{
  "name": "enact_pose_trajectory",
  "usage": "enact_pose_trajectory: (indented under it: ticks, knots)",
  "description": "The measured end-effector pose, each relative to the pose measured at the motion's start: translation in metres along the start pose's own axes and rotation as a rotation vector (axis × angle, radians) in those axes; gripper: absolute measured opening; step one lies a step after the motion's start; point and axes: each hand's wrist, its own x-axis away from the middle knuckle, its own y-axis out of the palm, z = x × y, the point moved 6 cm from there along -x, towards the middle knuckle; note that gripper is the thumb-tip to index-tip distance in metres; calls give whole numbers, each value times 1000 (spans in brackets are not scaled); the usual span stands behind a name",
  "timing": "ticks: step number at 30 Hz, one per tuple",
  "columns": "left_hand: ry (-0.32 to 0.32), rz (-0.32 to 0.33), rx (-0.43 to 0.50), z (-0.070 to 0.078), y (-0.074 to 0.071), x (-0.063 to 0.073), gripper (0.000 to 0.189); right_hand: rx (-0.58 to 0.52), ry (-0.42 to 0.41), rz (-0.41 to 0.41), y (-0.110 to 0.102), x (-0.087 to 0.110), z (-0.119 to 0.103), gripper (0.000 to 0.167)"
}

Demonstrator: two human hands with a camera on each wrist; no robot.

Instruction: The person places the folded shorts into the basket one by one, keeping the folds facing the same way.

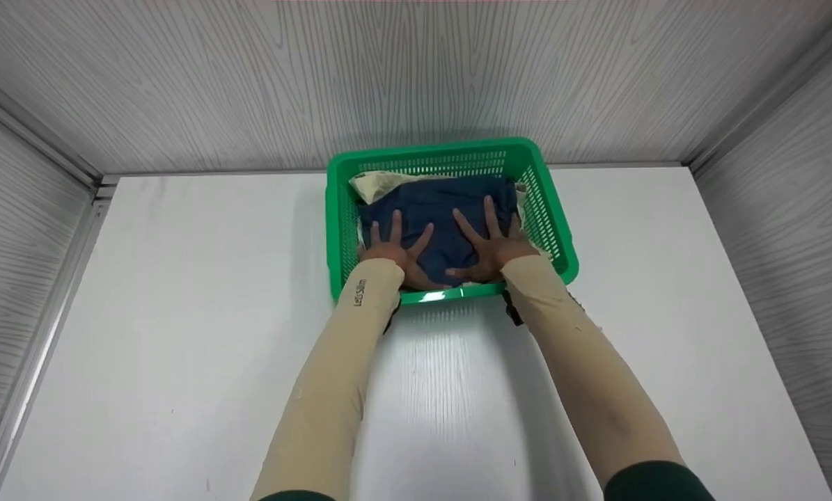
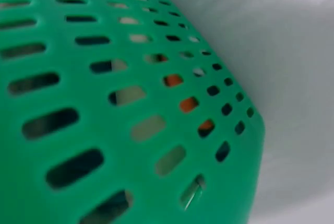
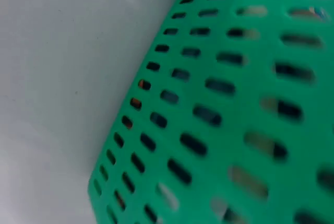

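Observation:
Inside a green plastic basket (image 1: 558, 229) lies a dark blue folded cloth (image 1: 436, 198), with a cream cloth (image 1: 377, 184) showing around its edges. My left hand (image 1: 402, 257) rests on the blue cloth's near left part, fingers spread. On the near right part my right hand (image 1: 496, 247) lies flat with its fingers straight and splayed. Both wrists cross the basket's near rim. In the left wrist view only the slotted basket wall (image 2: 120, 130) shows, with bits of orange and cream behind the slots. The right wrist view likewise holds the basket wall (image 3: 235, 119); neither hand appears there.
The basket stands on a white table (image 1: 200, 313), near its far edge. A grey wood-grain panel (image 1: 416, 76) rises behind it, and similar panels close off the left (image 1: 26, 229) and right (image 1: 791, 209) sides.

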Motion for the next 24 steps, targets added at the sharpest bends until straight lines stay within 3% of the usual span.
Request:
enact_pose_trajectory:
  ticks: [7,15,19,24]
  knots:
    - [32,15,-59,1,4,4,101,10,63,-22,24,-9,5,111]
    - [47,59,-56,-10,10,11,98,7,81,-82,40,-9,-10,110]
    - [21,27,-52,-15,18,1,95,-13,55,-84,36,-2,-16,108]
    - [21,-46,1,-22,32,-29,93,-170,-64,-72,31,-1,-10,90]
